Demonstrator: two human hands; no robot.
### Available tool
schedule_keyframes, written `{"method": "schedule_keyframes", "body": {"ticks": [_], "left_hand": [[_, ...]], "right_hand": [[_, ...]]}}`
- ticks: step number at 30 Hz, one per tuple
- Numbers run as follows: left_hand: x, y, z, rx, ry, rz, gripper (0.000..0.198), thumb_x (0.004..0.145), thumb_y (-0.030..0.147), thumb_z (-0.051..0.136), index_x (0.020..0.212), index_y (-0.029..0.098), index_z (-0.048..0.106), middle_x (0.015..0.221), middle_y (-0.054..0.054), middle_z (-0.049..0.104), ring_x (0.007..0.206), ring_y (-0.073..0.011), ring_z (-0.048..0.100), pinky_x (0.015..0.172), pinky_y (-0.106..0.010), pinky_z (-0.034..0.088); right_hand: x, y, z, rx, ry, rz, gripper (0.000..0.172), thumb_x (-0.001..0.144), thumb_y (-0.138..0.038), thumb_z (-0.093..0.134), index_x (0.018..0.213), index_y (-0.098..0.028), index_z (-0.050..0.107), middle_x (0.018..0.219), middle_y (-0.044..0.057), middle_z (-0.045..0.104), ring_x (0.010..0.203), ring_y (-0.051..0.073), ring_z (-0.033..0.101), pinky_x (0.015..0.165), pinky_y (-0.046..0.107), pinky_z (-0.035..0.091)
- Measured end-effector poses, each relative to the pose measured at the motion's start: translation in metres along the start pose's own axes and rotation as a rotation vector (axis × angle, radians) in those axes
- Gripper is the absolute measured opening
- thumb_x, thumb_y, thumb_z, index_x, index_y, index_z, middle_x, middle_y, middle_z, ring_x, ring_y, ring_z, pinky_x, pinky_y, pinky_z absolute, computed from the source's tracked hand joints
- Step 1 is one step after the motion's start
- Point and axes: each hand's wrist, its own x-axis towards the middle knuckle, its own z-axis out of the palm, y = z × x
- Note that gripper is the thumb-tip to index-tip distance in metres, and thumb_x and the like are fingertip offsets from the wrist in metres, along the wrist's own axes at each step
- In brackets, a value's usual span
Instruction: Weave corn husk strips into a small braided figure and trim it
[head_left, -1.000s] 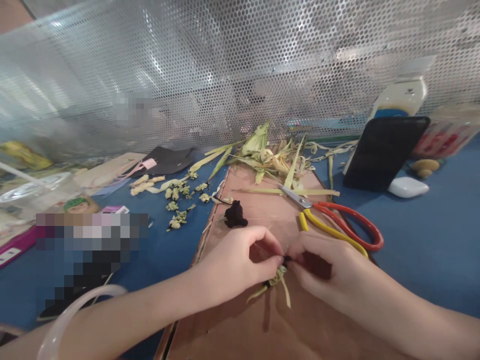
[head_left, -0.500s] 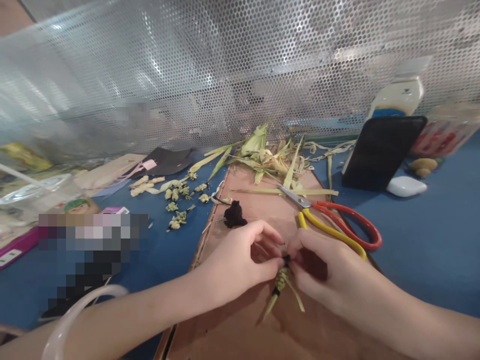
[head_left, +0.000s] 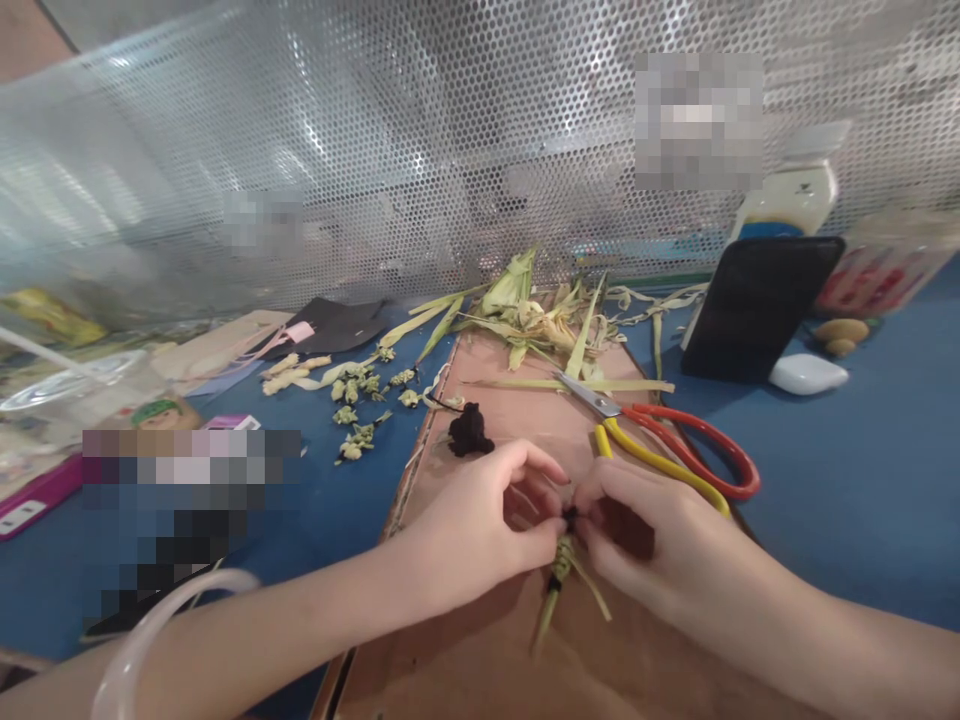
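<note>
Between my fingertips is a small woven piece of green plant strips, with black thread tied at its top and a dark band lower down. Its loose strip ends point down over the brown board. My left hand pinches it at the black knot from the left. From the right, my right hand pinches the same knot. Fingers partly hide the knot. Just beyond my left hand lies a tangle of black thread. Scissors with one red and one yellow handle lie open beyond my right hand.
Pale green husk leaves are heaped at the board's far end. Several small woven pieces lie on the blue table to the left. A black phone leans against a bottle at right. A perforated metal screen stands behind.
Both hands stay at the knot with almost the same grip. The woven piece's lower end has swung slightly. The camera view has shifted a little.
</note>
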Motion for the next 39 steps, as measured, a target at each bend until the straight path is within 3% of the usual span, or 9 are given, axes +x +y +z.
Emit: {"method": "schedule_keyframes", "body": {"ticks": [13, 20, 27, 39], "left_hand": [[0.0005, 0.0002, 0.0012, 0.062, 0.006, 0.024, 0.03, 0.068, 0.01, 0.054, 0.097, 0.019, 0.049, 0.084, -0.001, 0.059, 0.073, -0.0123, 0.057, 0.065, -0.024, 0.046], [0.0009, -0.0037, 0.0024, 0.058, 0.0, 0.049, 0.031, 0.069, 0.011, 0.054, 0.098, 0.02, 0.048, 0.085, -0.001, 0.059, 0.076, -0.0129, 0.057, 0.068, -0.026, 0.045], [0.0019, -0.0035, 0.0013, 0.068, 0.003, 0.062, 0.031, 0.069, 0.01, 0.054, 0.098, 0.019, 0.048, 0.084, -0.001, 0.059, 0.076, -0.0134, 0.056, 0.07, -0.026, 0.045], [-0.0023, -0.0001, -0.0019, 0.079, -0.038, 0.036, 0.027, 0.072, 0.015, 0.054, 0.097, 0.021, 0.049, 0.085, 0.002, 0.057, 0.076, -0.0112, 0.053, 0.069, -0.024, 0.044]], "right_hand": [[-0.0025, 0.0012, -0.0029, 0.03, -0.045, 0.024, 0.005, 0.072, -0.013, 0.047, 0.07, -0.018, 0.048, 0.064, -0.001, 0.051, 0.056, 0.01, 0.046, 0.05, 0.023, 0.036], [-0.0015, 0.0008, 0.0012, -0.015, 0.001, 0.0, 0.013, 0.067, -0.006, 0.045, 0.068, -0.018, 0.046, 0.062, -0.002, 0.049, 0.056, 0.009, 0.043, 0.05, 0.021, 0.035], [-0.0026, 0.0003, -0.0021, -0.017, -0.032, 0.057, 0.011, 0.07, -0.008, 0.043, 0.069, -0.019, 0.044, 0.064, -0.002, 0.049, 0.056, 0.01, 0.044, 0.05, 0.023, 0.034], [-0.0004, 0.0014, 0.0, -0.039, -0.041, 0.006, 0.011, 0.073, -0.012, 0.047, 0.066, -0.019, 0.04, 0.063, -0.003, 0.047, 0.056, 0.009, 0.042, 0.049, 0.022, 0.033]]}}
